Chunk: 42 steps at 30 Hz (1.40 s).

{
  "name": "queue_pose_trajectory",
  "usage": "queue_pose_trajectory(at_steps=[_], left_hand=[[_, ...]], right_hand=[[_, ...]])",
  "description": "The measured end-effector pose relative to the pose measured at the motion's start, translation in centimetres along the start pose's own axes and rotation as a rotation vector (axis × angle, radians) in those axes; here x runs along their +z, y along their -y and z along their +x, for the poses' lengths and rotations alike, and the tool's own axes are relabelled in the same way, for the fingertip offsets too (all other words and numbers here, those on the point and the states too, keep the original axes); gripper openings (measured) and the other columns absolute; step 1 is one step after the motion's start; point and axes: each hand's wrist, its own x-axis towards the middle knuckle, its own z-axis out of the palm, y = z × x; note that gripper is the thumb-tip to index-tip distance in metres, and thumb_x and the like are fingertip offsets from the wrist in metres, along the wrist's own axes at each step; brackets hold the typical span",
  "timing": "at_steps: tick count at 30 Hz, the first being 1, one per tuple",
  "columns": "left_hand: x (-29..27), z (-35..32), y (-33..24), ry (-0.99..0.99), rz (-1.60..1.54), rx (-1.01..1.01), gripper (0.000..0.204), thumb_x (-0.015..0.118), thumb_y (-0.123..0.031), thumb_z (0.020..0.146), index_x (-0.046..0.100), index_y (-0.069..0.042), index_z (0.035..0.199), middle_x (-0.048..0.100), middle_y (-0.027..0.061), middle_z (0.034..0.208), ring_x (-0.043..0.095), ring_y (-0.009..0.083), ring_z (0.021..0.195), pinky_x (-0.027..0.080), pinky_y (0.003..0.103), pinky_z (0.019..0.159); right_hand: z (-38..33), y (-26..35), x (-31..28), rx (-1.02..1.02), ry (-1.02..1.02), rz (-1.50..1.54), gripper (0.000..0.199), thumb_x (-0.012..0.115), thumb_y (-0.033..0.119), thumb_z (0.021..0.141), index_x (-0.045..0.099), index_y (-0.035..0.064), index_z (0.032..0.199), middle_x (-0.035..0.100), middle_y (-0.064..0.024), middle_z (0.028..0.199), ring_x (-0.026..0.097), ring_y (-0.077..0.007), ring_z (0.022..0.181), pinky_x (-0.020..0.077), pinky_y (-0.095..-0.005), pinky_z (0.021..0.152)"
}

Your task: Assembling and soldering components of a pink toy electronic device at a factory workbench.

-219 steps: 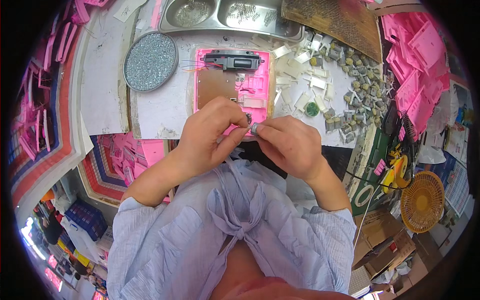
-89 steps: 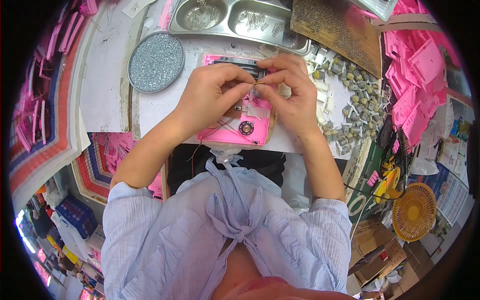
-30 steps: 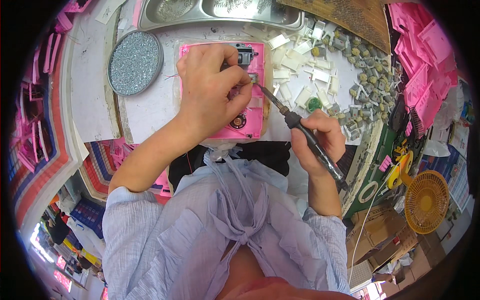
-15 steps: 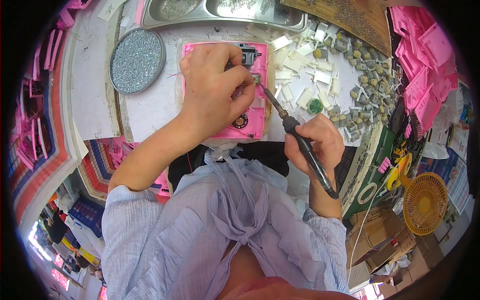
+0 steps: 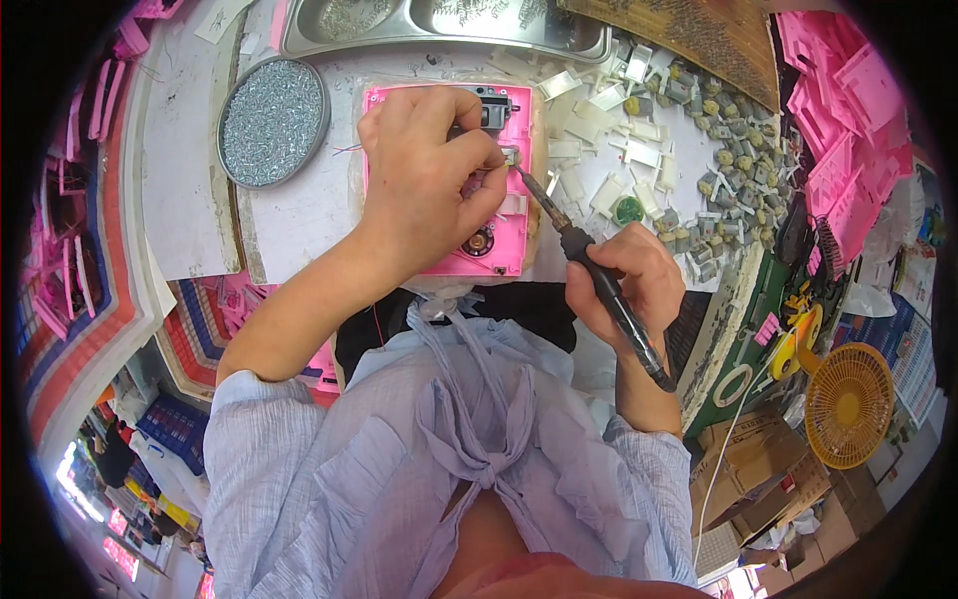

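In the head view, a pink plastic case (image 5: 469,190) lies open in the upper middle of the frame, on a white table (image 5: 309,215). The left hand (image 5: 424,180) rests on top of the case and covers much of it. Its fingers are curled, and the thumb and first finger pinch something small near the right edge of the case; it is too small to tell what it is. A black part (image 5: 491,105) sits at the top of the case, and a small round metal piece (image 5: 478,242) sits near its lower edge.

The right hand (image 5: 629,285) is at the right of the middle of the frame. It is closed around the black handle of a soldering iron (image 5: 589,270), like holding a pen. The iron slants up and to the left, and its thin metal tip touches the spot by the left hand's fingertips.

A round tin of tiny screws (image 5: 272,120) sits at the upper left, near the case. A metal tray (image 5: 449,25) lies along the top edge. Many small white and grey parts (image 5: 679,160) are spread out at the upper right. Pink plastic pieces (image 5: 848,120) are piled at the far right. A small yellow fan (image 5: 848,404) stands at the lower right, with cardboard boxes (image 5: 768,479) beside it
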Motion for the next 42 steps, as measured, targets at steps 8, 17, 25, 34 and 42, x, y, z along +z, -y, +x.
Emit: queue_pose_trajectory(at_steps=[8,17,25,34,42], left_hand=[[0.1,0.0,0.0,-0.016,-0.003,0.007,0.014,0.078,-0.014,0.067,0.066,-0.015,0.074,0.058,0.0003,0.099,0.052,0.0258,0.098,0.033,0.045,0.087],[0.0,0.0,-0.1,0.0,0.024,0.002,0.014,0.078,-0.014,0.068,0.066,-0.015,0.074,0.058,0.0001,0.1,0.052,0.0258,0.099,0.033,0.045,0.087],[-0.1,-0.1,-0.2,0.033,0.049,-0.017,0.014,0.079,-0.014,0.067,0.068,-0.015,0.076,0.058,0.0004,0.101,0.053,0.0263,0.102,0.033,0.045,0.089],[-0.3,0.0,-0.4,0.048,0.072,-0.007,0.015,0.08,-0.014,0.066,0.071,-0.014,0.078,0.058,0.0025,0.103,0.053,0.027,0.1,0.033,0.045,0.09],[-0.6,0.0,-0.6,0.061,0.077,-0.015,0.012,0.08,-0.015,0.071,0.073,-0.014,0.08,0.059,0.0028,0.104,0.054,0.0271,0.099,0.034,0.044,0.089]], right_hand=[[-0.5,-0.4,-0.6,0.038,-0.037,0.044,0.03,0.083,0.0,0.074,0.063,0.0024,0.096,0.057,-0.0054,0.064,0.052,-0.0166,0.052,0.037,-0.0274,0.048],[-0.7,-0.6,-1.3,0.045,-0.072,0.052,0.029,0.082,0.001,0.075,0.062,0.0014,0.096,0.057,-0.0061,0.065,0.051,-0.0167,0.052,0.0364,-0.0275,0.047],[-0.4,-0.7,-1.7,0.017,-0.055,0.042,0.031,0.083,0.001,0.074,0.063,0.0016,0.097,0.06,-0.0071,0.068,0.054,-0.0189,0.054,0.0397,-0.0293,0.049],[0.1,-0.5,-1.8,-0.024,-0.075,0.031,0.033,0.084,0.001,0.072,0.064,0.0028,0.097,0.063,-0.0072,0.071,0.056,-0.0209,0.055,0.042,-0.0304,0.05],[0.0,-0.8,-1.6,-0.025,-0.084,0.03,0.031,0.083,0.001,0.072,0.064,0.0032,0.096,0.062,-0.0066,0.07,0.056,-0.0216,0.054,0.0415,-0.0307,0.049]])
